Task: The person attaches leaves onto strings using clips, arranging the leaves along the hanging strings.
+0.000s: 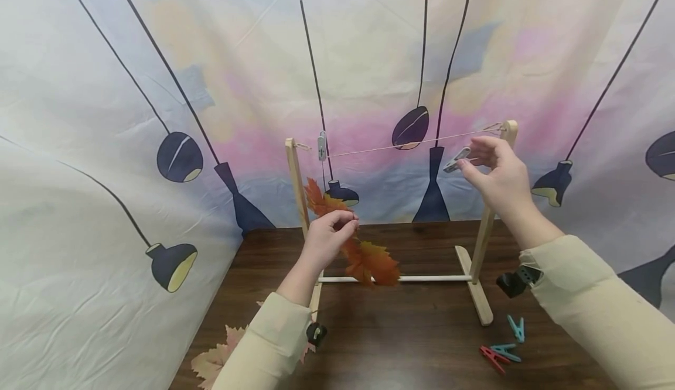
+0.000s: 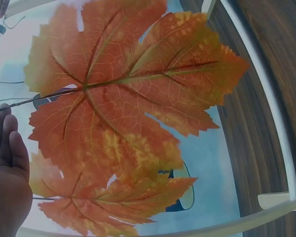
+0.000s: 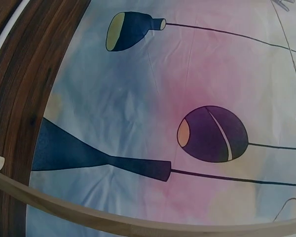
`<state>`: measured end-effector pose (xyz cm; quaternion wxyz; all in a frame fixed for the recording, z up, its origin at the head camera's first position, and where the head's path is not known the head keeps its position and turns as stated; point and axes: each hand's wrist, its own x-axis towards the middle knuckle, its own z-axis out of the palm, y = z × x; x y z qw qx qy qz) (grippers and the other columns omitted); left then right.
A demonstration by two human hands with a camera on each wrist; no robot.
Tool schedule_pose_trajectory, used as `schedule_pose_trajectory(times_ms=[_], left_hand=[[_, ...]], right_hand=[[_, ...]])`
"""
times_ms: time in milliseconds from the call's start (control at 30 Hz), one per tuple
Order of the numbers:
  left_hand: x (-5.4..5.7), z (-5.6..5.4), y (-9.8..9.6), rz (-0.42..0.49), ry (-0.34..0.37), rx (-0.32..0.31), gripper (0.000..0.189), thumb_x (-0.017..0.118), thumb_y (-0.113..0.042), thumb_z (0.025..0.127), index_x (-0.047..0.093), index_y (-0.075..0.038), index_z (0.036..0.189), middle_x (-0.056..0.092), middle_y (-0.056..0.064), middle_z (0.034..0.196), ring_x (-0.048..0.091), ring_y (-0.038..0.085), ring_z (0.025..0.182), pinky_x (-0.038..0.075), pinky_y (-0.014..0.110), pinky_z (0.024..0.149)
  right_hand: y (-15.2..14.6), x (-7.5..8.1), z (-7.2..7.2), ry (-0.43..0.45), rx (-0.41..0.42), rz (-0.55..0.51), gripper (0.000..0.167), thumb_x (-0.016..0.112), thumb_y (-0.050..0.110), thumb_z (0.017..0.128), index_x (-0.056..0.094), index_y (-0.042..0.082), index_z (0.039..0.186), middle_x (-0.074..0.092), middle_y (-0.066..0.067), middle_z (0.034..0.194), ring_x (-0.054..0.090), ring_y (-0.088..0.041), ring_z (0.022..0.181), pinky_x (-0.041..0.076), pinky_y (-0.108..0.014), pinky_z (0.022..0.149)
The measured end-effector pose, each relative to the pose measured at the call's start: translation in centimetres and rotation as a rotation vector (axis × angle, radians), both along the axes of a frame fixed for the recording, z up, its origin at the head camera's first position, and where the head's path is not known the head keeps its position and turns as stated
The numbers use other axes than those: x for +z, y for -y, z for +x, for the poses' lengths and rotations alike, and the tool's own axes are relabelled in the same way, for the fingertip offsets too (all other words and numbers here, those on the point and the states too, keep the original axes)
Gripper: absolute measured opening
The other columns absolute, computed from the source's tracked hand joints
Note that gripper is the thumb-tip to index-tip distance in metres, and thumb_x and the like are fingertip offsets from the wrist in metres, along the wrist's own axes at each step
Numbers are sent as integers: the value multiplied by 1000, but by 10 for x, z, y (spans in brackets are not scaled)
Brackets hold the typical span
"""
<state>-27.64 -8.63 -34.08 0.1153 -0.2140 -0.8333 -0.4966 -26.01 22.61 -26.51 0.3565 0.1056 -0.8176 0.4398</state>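
Observation:
My left hand (image 1: 329, 239) pinches the thin stem of orange maple leaves (image 1: 371, 261) in front of the wooden rack. In the left wrist view, one broad orange leaf (image 2: 123, 84) overlaps a second leaf (image 2: 103, 202) below it, and the left hand (image 2: 7, 168) has its fingertips on the stem. My right hand (image 1: 498, 170) holds a grey clothespin (image 1: 457, 159) between thumb and fingers, just in front of the string (image 1: 395, 148) near the rack's right post. Another grey clothespin (image 1: 322, 146) stands upright on the string near the left post.
The wooden rack (image 1: 482, 243) has a white bottom bar (image 1: 432, 279) and stands on a dark wood table (image 1: 411, 331). Blue clothespins (image 1: 518, 328) and a red clothespin (image 1: 493, 359) lie front right. Pale leaves (image 1: 216, 359) lie front left, partly behind the left sleeve. A lamp-printed cloth (image 1: 369, 56) hangs behind.

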Motion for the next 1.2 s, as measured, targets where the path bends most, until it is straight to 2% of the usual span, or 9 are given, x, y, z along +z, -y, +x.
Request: schedule_pose_trajectory(times_ms=[167,333,500,667,767,933,1033,1200], left_hand=[[4,-2,-6,-7,-47,8,16,65,-17,89,70,-8,101,69,0,87,61,13,78,51,30,71],[4,-3,-10,-8,-89,40,17,64,-17,90,70,-9,103,68,0,93,61,12,81,51,31,73],[5,-8,-15,30,-104,76,15,64,-18,90,72,-12,101,67,-2,94,60,10,81,51,29,72],[9,-12,-21,114,-83,118,16,64,-18,90,72,-9,100,67,0,97,60,13,82,50,30,72],[8,-14,-24,155,-46,142,18,63,-20,90,72,-9,102,68,0,97,61,14,83,50,31,73],[8,-16,-28,205,9,171,20,62,-21,91,71,-9,106,67,-1,100,60,14,87,50,32,76],[9,-18,-30,229,17,174,20,62,-20,91,70,-11,107,67,-1,102,60,15,88,49,32,76],[12,-26,-35,255,30,156,20,63,-22,90,70,-14,108,67,-2,102,60,13,90,48,32,76]], right_hand=[[4,2,-1,6,13,-3,46,68,14,86,50,3,127,62,-14,112,52,8,89,42,-11,79],[9,4,-3,1,33,-31,46,67,10,85,49,1,126,61,-14,114,53,6,91,43,-14,82],[14,7,-5,29,46,-47,47,68,14,86,49,2,127,61,-15,115,54,4,91,44,-14,81],[20,13,-6,45,48,-36,46,67,18,87,50,3,128,62,-14,112,55,3,88,45,-14,75],[25,16,-9,38,42,-17,44,66,19,87,52,3,126,63,-14,112,55,1,89,45,-17,77],[35,18,-15,33,56,7,43,65,20,89,53,1,125,63,-14,112,59,-15,97,46,-27,84],[41,20,-17,34,71,20,43,64,21,89,53,1,126,63,-14,112,59,-22,100,47,-33,86],[48,24,-20,38,93,39,45,64,24,90,52,2,127,63,-12,115,60,-22,103,46,-35,88]])
